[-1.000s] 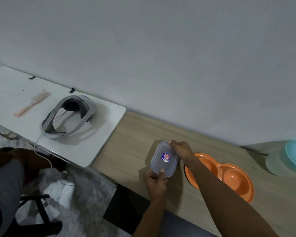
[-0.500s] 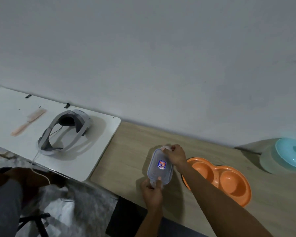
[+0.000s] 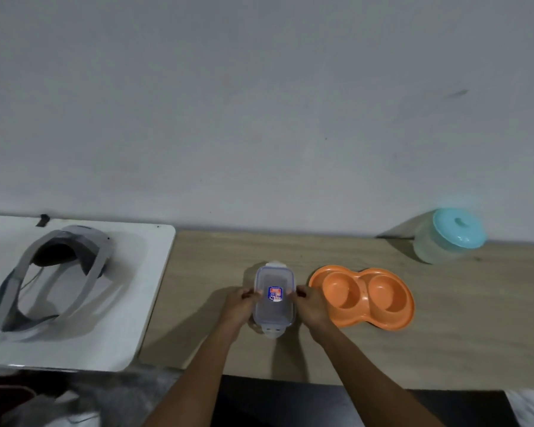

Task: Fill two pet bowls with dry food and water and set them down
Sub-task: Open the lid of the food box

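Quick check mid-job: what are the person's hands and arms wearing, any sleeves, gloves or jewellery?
Nothing worn shows. The left hand and right hand are gloveless, and both forearms are uncovered to the picture's bottom edge: no sleeve in view. No watch, bracelet or ring is visible, though blur could hide small items.

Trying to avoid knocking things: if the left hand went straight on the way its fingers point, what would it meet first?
The clear lidded container, whose left side the left hand grips. Beyond it are the right hand and, apparently, the orange double bowl.
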